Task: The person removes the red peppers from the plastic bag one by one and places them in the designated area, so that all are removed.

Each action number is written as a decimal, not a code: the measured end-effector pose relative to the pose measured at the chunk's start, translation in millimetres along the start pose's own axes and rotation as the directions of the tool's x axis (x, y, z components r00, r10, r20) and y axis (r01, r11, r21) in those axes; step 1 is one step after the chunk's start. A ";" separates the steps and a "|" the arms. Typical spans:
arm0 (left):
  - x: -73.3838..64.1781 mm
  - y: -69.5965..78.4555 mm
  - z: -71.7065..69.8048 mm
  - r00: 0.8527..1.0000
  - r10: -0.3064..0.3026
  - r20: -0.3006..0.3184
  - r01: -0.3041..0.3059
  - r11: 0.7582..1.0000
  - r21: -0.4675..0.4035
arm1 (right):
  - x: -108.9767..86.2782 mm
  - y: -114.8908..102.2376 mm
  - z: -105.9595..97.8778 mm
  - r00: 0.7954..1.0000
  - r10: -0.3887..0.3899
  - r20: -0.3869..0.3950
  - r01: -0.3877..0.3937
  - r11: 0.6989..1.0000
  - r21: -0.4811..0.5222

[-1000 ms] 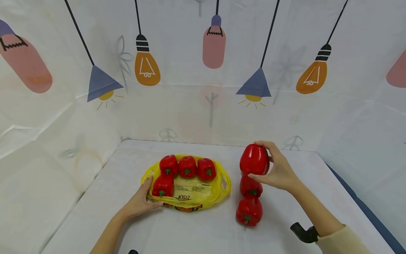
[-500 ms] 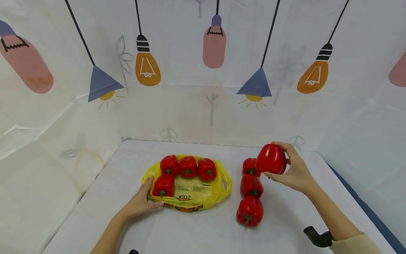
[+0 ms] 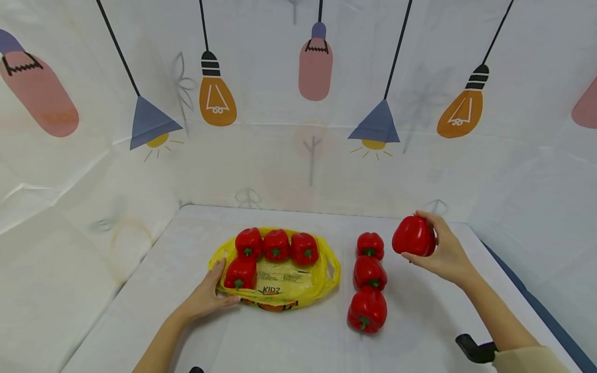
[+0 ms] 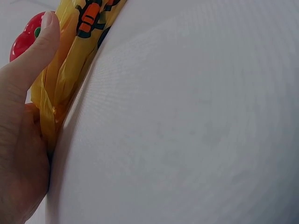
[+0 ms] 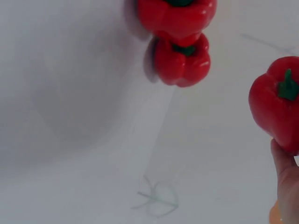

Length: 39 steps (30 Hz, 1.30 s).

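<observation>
In the head view my right hand holds a shiny red bell pepper above the table, thumb below and fingers over its far side. In the right wrist view, the green stem of that bell pepper shows. My left hand rests against the left side of a yellow plastic bag, fingers and thumb spread along its edge. Several red bell peppers sit inside the bag, at its back and left. In the left wrist view the thumb lies straight against the bag; the other fingers are partly hidden.
Three more red bell peppers stand in a column right of the bag: a rear one, a middle one and a front one. They are on a white-covered table. A wall sheet printed with lamps hangs behind.
My right hand has moved rightward with its bell pepper, away from the column, and the rear pepper there has come into view. The left hand and the bag have stayed put.
</observation>
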<state>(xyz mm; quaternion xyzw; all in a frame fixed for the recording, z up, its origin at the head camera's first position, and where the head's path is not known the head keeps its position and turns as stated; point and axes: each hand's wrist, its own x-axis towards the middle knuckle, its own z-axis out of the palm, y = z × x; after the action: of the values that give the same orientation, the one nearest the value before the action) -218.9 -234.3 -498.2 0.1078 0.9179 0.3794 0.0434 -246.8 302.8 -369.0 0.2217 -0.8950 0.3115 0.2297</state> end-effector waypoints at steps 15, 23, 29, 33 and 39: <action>-0.9 0.0 2.9 1.000 -0.014 0.004 0.014 1.000 -0.014 | -11.0 46.3 36.2 0.950 0.179 0.255 -0.171 0.984 -0.054; -2.1 0.0 3.5 1.000 -0.012 0.004 0.012 1.000 -0.014 | -9.4 53.2 48.6 0.933 0.196 0.303 -0.166 0.979 -0.122; -2.4 -1.0 4.3 1.000 0.003 -0.006 -0.003 1.000 -0.002 | -11.1 56.9 55.2 0.928 0.195 0.318 -0.156 0.977 -0.146; -2.0 -0.7 4.0 1.000 -0.001 -0.007 0.001 1.000 -0.005 | -11.9 58.1 58.3 0.927 0.183 0.326 -0.142 0.979 -0.146; -1.1 0.3 2.4 1.000 -0.012 -0.008 0.012 1.000 -0.008 | -11.2 55.6 58.5 0.935 0.185 0.304 -0.150 0.979 -0.137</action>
<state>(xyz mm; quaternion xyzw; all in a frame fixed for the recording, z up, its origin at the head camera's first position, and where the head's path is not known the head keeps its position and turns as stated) -217.4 -232.7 -499.7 0.1005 0.9173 0.3830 0.0422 -283.9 306.4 -441.4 0.1783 -0.9517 0.2402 0.0685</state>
